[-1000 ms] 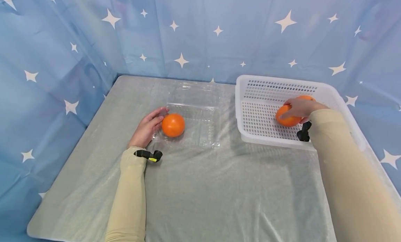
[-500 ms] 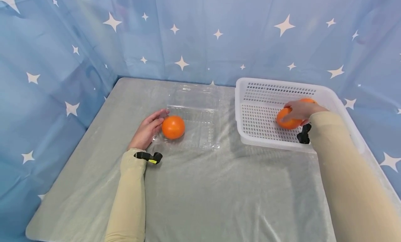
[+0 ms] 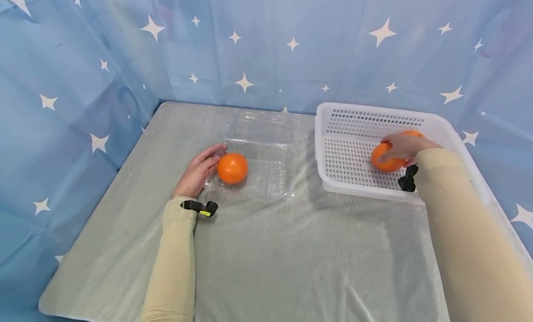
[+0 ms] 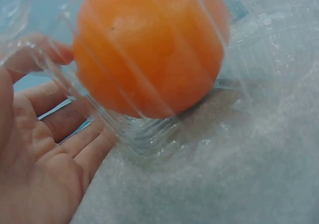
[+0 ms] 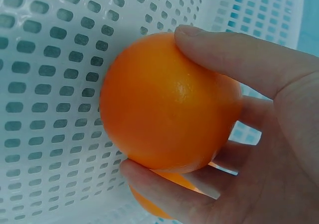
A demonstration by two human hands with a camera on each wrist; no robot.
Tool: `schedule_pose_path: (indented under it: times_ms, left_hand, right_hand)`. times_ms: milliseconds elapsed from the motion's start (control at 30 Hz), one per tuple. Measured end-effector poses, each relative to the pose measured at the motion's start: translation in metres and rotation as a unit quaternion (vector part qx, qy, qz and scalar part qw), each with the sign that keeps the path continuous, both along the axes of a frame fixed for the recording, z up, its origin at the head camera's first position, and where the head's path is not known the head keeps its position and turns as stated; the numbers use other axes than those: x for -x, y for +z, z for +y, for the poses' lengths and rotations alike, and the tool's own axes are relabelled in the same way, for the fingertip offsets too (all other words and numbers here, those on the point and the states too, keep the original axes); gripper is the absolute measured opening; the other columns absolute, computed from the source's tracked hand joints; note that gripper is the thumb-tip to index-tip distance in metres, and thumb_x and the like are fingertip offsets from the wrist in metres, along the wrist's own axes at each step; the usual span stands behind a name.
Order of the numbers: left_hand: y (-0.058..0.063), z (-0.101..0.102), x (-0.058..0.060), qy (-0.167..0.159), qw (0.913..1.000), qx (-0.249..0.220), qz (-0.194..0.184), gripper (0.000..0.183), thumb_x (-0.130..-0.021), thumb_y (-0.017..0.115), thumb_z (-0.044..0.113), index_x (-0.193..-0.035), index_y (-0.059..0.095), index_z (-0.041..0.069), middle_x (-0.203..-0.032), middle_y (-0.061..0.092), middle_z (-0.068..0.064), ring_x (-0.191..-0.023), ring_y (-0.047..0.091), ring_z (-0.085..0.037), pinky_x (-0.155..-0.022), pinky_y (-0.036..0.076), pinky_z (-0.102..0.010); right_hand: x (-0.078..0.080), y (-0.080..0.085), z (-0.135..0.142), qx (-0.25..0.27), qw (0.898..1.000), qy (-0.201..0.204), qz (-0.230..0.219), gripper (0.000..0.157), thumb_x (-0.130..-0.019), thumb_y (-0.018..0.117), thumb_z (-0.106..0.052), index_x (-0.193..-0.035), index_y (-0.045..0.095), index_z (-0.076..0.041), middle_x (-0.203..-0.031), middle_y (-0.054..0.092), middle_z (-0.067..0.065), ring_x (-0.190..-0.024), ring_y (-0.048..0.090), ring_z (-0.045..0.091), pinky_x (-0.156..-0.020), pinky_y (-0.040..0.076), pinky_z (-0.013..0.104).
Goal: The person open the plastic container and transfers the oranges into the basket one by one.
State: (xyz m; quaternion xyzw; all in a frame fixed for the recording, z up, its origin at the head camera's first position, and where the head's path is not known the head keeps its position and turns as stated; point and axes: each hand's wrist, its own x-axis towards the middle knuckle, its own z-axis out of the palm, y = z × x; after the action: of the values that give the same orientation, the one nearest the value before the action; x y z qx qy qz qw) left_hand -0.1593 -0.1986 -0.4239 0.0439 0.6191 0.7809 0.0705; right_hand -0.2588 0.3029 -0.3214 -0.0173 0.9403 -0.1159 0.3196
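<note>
An orange [image 5: 164, 104] rests inside the white basket [image 3: 370, 188], on the right half of its perforated floor. The right hand [image 3: 404, 147] reaches over it from the basket's right side and is clamped on it, thumb on one side and fingers on the other. Another orange [image 3: 413, 133] lies in the basket just behind, partly hidden by that hand (the right wrist view shows it beneath the fingers).

Left of the basket, well apart from it, lies a clear plastic container [image 3: 262, 171], its lid [image 3: 260, 127] folded back on the side away from the person. One more orange [image 3: 232, 168] sits in the container, at the end farthest from the basket. The left hand [image 3: 195, 171] is beside this orange, farther still from the basket, its fingers relaxed and apart, resting along the container's wall; whether a fingertip presses the orange through the plastic, I cannot tell.

Both forearms wear beige sleeves [image 3: 176, 262], and each wrist carries a small black camera [image 3: 201, 207]. Under the basket and the container spreads a table [image 3: 312, 252] with a grey cloth surface. Beyond the basket hangs a blue curtain [image 3: 266, 53] printed with white stars.
</note>
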Motion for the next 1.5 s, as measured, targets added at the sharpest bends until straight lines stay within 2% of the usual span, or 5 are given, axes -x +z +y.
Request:
schedule_pose_path:
  times_ms: [267, 833, 1000, 1333, 1500]
  left_hand:
    - [0.0004, 0.0012, 0.001, -0.002, 1.0, 0.001, 0.001, 0.045, -0.094, 0.045, 0.01, -0.137, 0.033, 0.004, -0.139, 0.037, -0.008, -0.128, 0.031, -0.016, -0.103, 0.027, -0.033]
    - [0.0014, 0.0017, 0.0004, 0.001, 1.0, 0.006, -0.006, 0.045, -0.093, 0.046, 0.011, -0.137, 0.034, 0.006, -0.138, 0.037, -0.007, -0.127, 0.032, -0.016, -0.103, 0.028, -0.032]
    - [0.0009, 0.0013, 0.0008, 0.006, 0.9999, 0.008, -0.008, 0.045, -0.093, 0.046, 0.012, -0.136, 0.035, 0.005, -0.138, 0.038, -0.007, -0.127, 0.033, -0.015, -0.102, 0.029, -0.033]
    - [0.0024, 0.0007, 0.0009, 0.008, 0.9999, 0.008, -0.007, 0.046, -0.093, 0.048, 0.013, -0.137, 0.035, 0.006, -0.138, 0.038, -0.007, -0.127, 0.032, -0.016, -0.103, 0.028, -0.033]
    - [0.0022, 0.0012, 0.0007, 0.004, 0.9999, 0.006, -0.007, 0.046, -0.093, 0.047, 0.013, -0.136, 0.035, 0.006, -0.139, 0.037, -0.007, -0.128, 0.031, -0.017, -0.103, 0.027, -0.034]
  right_hand:
    - [-0.001, 0.001, 0.0005, 0.011, 1.0, -0.015, 0.017, 0.081, -0.077, 0.065, -0.043, -0.134, 0.026, 0.0, -0.125, 0.03, 0.027, -0.096, 0.04, 0.038, -0.073, 0.047, 0.044]
    - [-0.0001, -0.0002, 0.0034, 0.004, 0.999, 0.009, 0.044, 0.076, -0.078, 0.065, -0.039, -0.131, 0.03, 0.003, -0.126, 0.031, 0.028, -0.091, 0.044, 0.035, -0.065, 0.049, 0.039]
    - [-0.0013, 0.0006, 0.0033, 0.006, 0.999, 0.013, 0.051, 0.074, -0.079, 0.065, -0.037, -0.131, 0.03, 0.003, -0.126, 0.031, 0.028, -0.09, 0.043, 0.035, -0.067, 0.047, 0.041]
    - [-0.0041, 0.0059, 0.0033, -0.002, 0.999, 0.005, 0.045, 0.075, -0.077, 0.068, -0.035, -0.133, 0.032, 0.001, -0.121, 0.035, 0.025, -0.091, 0.041, 0.036, -0.069, 0.044, 0.042]
    - [-0.0044, 0.0056, 0.0071, -0.012, 0.999, -0.006, 0.041, 0.074, -0.077, 0.068, -0.034, -0.134, 0.033, -0.001, -0.122, 0.033, 0.026, -0.09, 0.041, 0.036, -0.064, 0.044, 0.038]
